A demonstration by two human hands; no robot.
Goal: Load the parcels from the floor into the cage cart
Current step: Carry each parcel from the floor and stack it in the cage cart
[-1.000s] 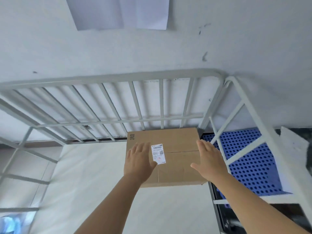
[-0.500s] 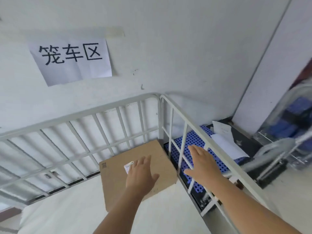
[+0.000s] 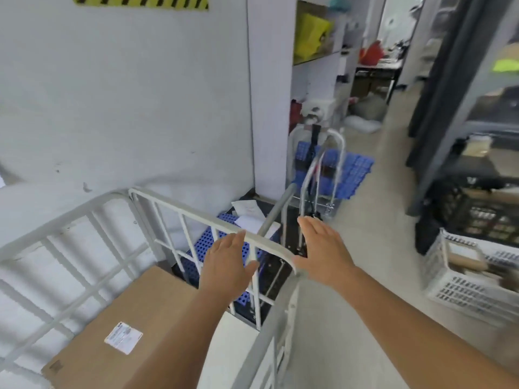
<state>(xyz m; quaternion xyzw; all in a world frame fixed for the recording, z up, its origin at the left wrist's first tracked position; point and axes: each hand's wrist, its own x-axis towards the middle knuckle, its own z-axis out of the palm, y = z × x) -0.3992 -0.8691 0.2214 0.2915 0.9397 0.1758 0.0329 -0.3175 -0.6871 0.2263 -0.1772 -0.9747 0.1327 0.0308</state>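
Note:
A brown cardboard parcel with a white label lies flat inside the grey cage cart, against its back right corner. My left hand hovers open above the cart's right rail with fingers straight, holding nothing. My right hand is open too, just outside the rail over the floor, palm down. Neither hand touches the parcel.
A blue perforated pallet and white papers lie behind the cart's right side. A folded metal hand trolley leans by the white pillar. White and black crates stand at the right; shelving lines the aisle.
Both hands have lifted off the parcel and swung right, past the cart's rail. My view has turned right from the cart's back wall toward the aisle.

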